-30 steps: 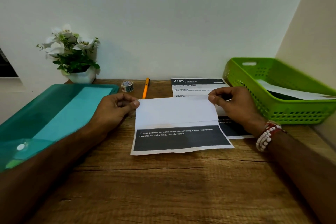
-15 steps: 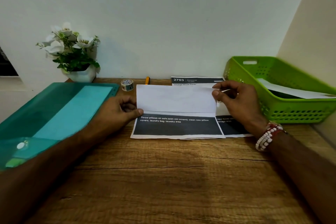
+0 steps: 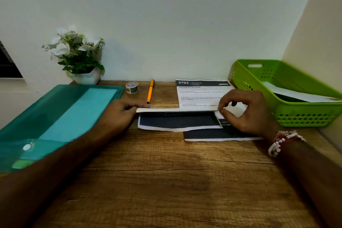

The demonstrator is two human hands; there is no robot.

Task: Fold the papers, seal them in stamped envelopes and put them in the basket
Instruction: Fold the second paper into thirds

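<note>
1. We hold one paper (image 3: 178,121) at mid-desk. Our left hand (image 3: 118,111) pinches its left edge with narrow fingers; our right hand (image 3: 246,112) nips the right corner between thumb and forefinger.
2. The top flap is raised edge-on, so we judge the fold not yet creased.
3. A second sheet (image 3: 201,92) lies flat beneath, unfolded.
4. The basket (image 3: 288,116) at right already holds one white piece, likely an envelope.
5. Left to do: creasing, enveloping, stamping, sealing. The tape roll (image 3: 132,87) and pen (image 3: 150,90) sit untouched.

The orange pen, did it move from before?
No. The orange pen lies beside the tape roll, same as before; only the paper shifted.
</note>
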